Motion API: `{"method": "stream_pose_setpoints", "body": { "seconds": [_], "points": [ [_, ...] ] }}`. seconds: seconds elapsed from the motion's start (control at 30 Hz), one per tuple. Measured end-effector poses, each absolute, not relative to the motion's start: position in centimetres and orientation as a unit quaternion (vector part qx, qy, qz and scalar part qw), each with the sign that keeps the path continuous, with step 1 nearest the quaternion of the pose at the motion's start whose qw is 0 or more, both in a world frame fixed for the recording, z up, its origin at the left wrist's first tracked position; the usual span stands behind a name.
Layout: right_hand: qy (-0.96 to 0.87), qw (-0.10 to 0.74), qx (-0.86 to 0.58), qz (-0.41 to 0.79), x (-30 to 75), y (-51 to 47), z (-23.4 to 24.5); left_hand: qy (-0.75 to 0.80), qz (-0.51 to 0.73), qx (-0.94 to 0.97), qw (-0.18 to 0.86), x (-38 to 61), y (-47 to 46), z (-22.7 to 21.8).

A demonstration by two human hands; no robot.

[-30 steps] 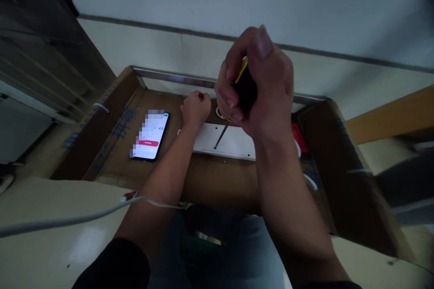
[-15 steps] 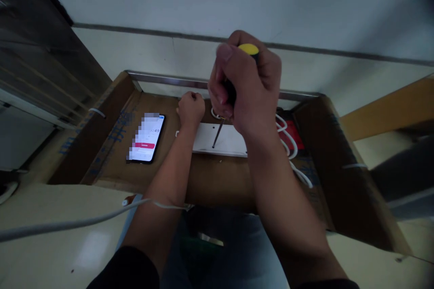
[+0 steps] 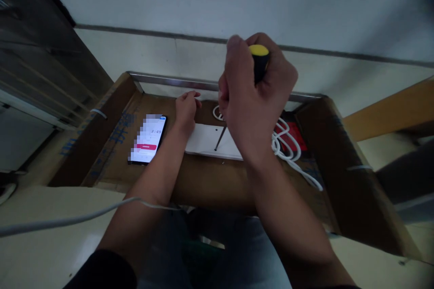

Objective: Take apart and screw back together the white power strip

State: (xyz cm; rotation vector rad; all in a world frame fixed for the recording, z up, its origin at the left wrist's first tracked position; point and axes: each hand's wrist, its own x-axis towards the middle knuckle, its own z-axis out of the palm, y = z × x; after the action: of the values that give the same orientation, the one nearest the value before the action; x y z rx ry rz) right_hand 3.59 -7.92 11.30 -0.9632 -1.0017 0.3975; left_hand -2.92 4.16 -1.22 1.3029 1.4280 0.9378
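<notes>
My right hand [image 3: 259, 90] is wrapped round the yellow-and-black handle of a screwdriver [image 3: 260, 61], held nearly upright. The tip of its thin shaft meets a screw hole in a long white casing [image 3: 203, 140] that looks like the back of a power strip. Part of the casing is hidden behind my right hand and forearm. At the casing's far left end, my left hand [image 3: 186, 108] hovers or rests with loosely curled fingers, apart and with nothing seen in them. A tiny screw-like bit [image 3: 223, 163] lies just in front of the casing.
A lit phone [image 3: 148, 140] lies left on the cardboard-lined surface [image 3: 203, 180]. White cable [image 3: 288, 142] is coiled on the right, by a red-and-black item [image 3: 298, 134]. Raised cardboard sides [image 3: 359, 189] flank the surface; a wall stands behind. A pale cord [image 3: 68, 224] crosses at lower left.
My right hand has shifted slightly right and turned about the screwdriver, showing more of the handle. My left hand has moved a little left and its fingers have loosened from a fist.
</notes>
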Motion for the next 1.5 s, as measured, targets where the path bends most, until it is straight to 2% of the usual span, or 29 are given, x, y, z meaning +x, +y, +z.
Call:
{"method": "stream_pose_setpoints", "body": {
  "seconds": [0.13,0.4,0.57,0.77,0.93,1.17,1.3,1.37,1.43,1.5],
  "points": [
    [-0.482,0.761,-0.387,0.198,4.3,-7.0,10.8,0.517,0.437,0.488,0.551,-3.4,4.8,-2.3],
    [-0.537,0.733,-0.320,0.268,5.7,-6.8,11.0,0.381,0.357,0.489,0.699,-4.2,4.2,-1.8],
    [-0.560,0.688,-0.309,0.343,6.6,-7.2,11.7,0.389,0.318,0.491,0.712,-4.1,3.2,-0.9],
    [-0.559,0.657,-0.384,0.328,7.1,-7.6,11.8,0.402,0.308,0.481,0.716,-4.2,2.6,0.0],
    [-0.575,0.611,-0.427,0.337,6.4,-6.9,12.3,0.371,0.297,0.463,0.748,-4.4,3.5,-1.2],
    [-0.579,0.627,-0.401,0.332,5.8,-6.6,11.8,0.354,0.324,0.408,0.777,-4.5,3.8,-1.8],
    [-0.524,0.737,-0.351,0.243,5.2,-7.1,11.1,0.361,0.324,0.409,0.773,-4.5,3.6,-1.5],
    [-0.488,0.773,-0.325,0.244,5.2,-7.2,11.4,0.368,0.328,0.403,0.771,-4.6,3.7,-1.5],
    [-0.490,0.746,-0.341,0.294,5.6,-7.4,12.0,0.369,0.330,0.399,0.772,-4.7,3.8,-1.6],
    [-0.488,0.758,-0.324,0.287,6.2,-7.5,12.5,0.367,0.328,0.399,0.774,-4.7,3.9,-1.7]
  ]
}}
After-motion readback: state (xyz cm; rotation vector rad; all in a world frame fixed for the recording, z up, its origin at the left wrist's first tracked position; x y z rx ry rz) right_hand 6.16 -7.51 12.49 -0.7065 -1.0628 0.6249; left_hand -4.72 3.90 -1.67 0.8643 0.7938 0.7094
